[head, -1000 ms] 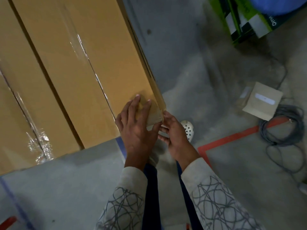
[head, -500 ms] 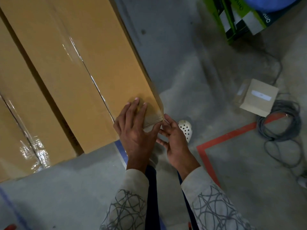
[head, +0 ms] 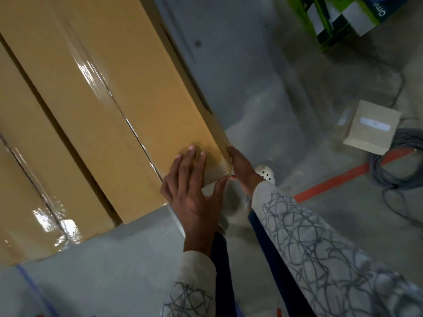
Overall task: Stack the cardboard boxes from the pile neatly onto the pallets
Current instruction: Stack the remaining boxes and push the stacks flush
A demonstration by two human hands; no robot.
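A long taped cardboard box (head: pixel 119 92) lies on top of the stack, with a second box (head: pixel 29 168) beside it on the left. My left hand (head: pixel 194 193) lies flat on the long box's near right corner, fingers straight and thumb under the corner edge. My right hand (head: pixel 242 168) presses against the box's right side at the same corner, fingers straight along the wall. The pallet under the stack is hidden.
A small cardboard box (head: pixel 373 126) lies on the concrete floor at right, next to a coiled grey cable (head: pixel 398 163) and a strip of red floor tape (head: pixel 348 177). A green printed carton (head: pixel 338 17) stands at top right. My white shoe (head: pixel 265 175) shows below the corner.
The view has swung and closed in on the corner. My right hand has moved up from below the corner to lie against the box's right side; my left hand stays on top.
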